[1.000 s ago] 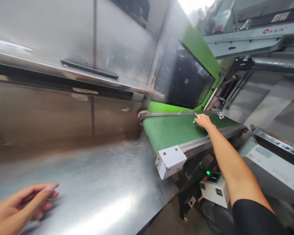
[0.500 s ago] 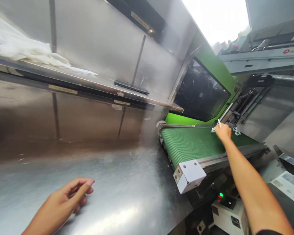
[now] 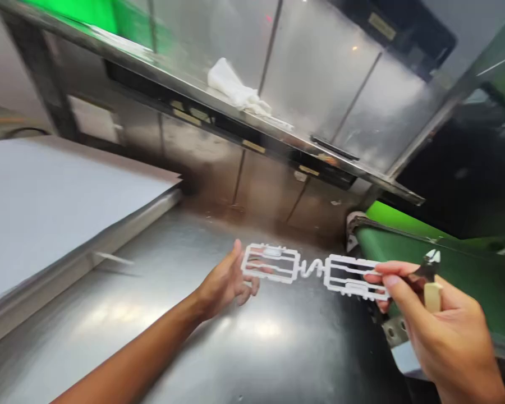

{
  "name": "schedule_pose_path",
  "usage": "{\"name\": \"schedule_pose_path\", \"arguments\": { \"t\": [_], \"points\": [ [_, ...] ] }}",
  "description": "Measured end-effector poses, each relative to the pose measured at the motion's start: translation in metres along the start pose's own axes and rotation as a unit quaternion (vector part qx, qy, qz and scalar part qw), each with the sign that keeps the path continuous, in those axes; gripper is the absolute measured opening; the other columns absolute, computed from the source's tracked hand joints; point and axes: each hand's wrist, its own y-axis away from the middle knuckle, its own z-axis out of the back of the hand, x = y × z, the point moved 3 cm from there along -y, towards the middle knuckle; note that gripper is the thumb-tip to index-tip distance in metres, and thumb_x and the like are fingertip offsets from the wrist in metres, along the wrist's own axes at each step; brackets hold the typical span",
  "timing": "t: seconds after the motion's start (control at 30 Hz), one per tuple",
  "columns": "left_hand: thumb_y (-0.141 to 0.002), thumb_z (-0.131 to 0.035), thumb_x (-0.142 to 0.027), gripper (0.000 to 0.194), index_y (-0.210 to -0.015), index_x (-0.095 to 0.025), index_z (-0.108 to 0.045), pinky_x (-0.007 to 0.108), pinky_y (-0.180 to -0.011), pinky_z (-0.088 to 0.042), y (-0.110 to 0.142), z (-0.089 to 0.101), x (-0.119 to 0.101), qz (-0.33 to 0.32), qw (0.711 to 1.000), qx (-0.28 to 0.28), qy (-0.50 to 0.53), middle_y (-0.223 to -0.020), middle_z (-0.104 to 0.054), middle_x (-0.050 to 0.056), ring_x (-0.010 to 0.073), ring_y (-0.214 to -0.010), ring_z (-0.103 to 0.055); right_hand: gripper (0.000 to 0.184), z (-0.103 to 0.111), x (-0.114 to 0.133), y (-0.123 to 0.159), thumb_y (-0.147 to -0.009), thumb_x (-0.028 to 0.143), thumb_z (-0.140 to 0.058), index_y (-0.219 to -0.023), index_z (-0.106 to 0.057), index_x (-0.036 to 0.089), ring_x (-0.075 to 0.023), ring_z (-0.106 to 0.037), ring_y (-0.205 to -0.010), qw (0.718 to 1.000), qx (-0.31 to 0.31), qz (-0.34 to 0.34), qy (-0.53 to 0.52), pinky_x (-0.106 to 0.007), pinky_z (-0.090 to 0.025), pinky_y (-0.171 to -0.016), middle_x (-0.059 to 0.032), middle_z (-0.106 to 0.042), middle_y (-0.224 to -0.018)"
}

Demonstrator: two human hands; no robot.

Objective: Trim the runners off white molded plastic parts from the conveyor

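My right hand [image 3: 433, 322] is closed on the right end of a white plastic moulded piece [image 3: 315, 269], two open frames joined by a wavy runner. The same hand also holds small cutters [image 3: 431, 275] with a cream handle and dark jaws. The piece is held level above the steel table [image 3: 235, 348]. My left hand [image 3: 227, 283] reaches up from the lower left with fingers spread, its fingertips at the piece's left frame. I cannot tell whether they touch it.
A green conveyor belt [image 3: 458, 275] ends at the table's right side. A steel shelf [image 3: 252, 126] above carries a white cloth [image 3: 235, 90] and a flat dark object [image 3: 334, 147]. A white flat sheet [image 3: 54, 196] lies raised on the left.
My right hand has lifted the white piece off the conveyor and brought it left over the table. My left hand has risen from the table toward it. The view has swung left.
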Motion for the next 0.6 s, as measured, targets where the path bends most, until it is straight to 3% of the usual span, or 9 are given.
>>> {"name": "schedule_pose_path", "arguments": {
  "t": [0.07, 0.17, 0.27, 0.37, 0.6],
  "points": [
    [-0.083, -0.079, -0.097, 0.100, -0.138, -0.014, -0.070, 0.021, -0.036, -0.041, 0.004, 0.005, -0.013, -0.016, 0.997, 0.033, 0.062, -0.113, -0.078, 0.017, 0.0181, -0.058, -0.067, 0.039, -0.040, -0.024, 0.008, -0.100, 0.055, -0.093, -0.119, -0.087, 0.022, -0.0314, -0.075, -0.079, 0.996, 0.063, -0.037, -0.057, -0.040, -0.068, -0.060, -0.0180, -0.078, -0.113],
    [-0.092, -0.069, -0.098, 0.094, -0.137, -0.015, -0.074, 0.021, -0.036, -0.045, 0.007, 0.016, -0.025, -0.041, 0.993, 0.055, 0.092, -0.117, -0.079, 0.017, 0.0183, -0.057, -0.070, 0.044, -0.084, -0.059, 0.010, -0.097, 0.057, -0.096, -0.121, -0.086, 0.021, -0.0322, -0.075, -0.083, 0.983, 0.099, -0.079, -0.133, -0.041, -0.069, -0.064, -0.0189, -0.078, -0.115],
    [-0.113, -0.033, -0.087, 0.090, -0.130, -0.012, -0.078, 0.023, -0.036, -0.050, 0.005, 0.025, -0.029, -0.043, 0.995, 0.036, 0.087, -0.109, -0.080, 0.018, 0.0198, -0.056, -0.072, 0.050, -0.111, -0.084, 0.012, -0.093, 0.057, -0.101, -0.122, -0.085, 0.020, -0.0263, -0.072, -0.079, 0.969, 0.093, -0.124, -0.193, -0.034, -0.067, -0.064, -0.0189, -0.078, -0.115],
    [-0.119, -0.009, -0.072, 0.095, -0.123, -0.009, -0.080, 0.023, -0.035, -0.049, 0.002, 0.029, -0.026, -0.029, 0.996, 0.008, 0.087, -0.103, -0.080, 0.019, 0.0196, -0.053, -0.071, 0.053, -0.126, -0.099, 0.015, -0.091, 0.054, -0.104, -0.128, -0.084, 0.021, -0.0217, -0.069, -0.076, 0.950, 0.085, -0.154, -0.260, -0.029, -0.065, -0.063, -0.0191, -0.078, -0.111],
    [-0.118, -0.005, -0.074, 0.102, -0.119, -0.009, -0.083, 0.022, -0.037, -0.052, -0.004, 0.028, -0.012, -0.013, 0.996, 0.023, 0.084, -0.106, -0.080, 0.019, 0.0196, -0.059, -0.074, 0.044, -0.131, -0.151, 0.026, -0.093, 0.048, -0.102, -0.127, -0.084, 0.026, -0.0207, -0.067, -0.073, 0.910, 0.118, -0.240, -0.317, -0.033, -0.067, -0.065, -0.0164, -0.075, -0.112]
  ]
}}
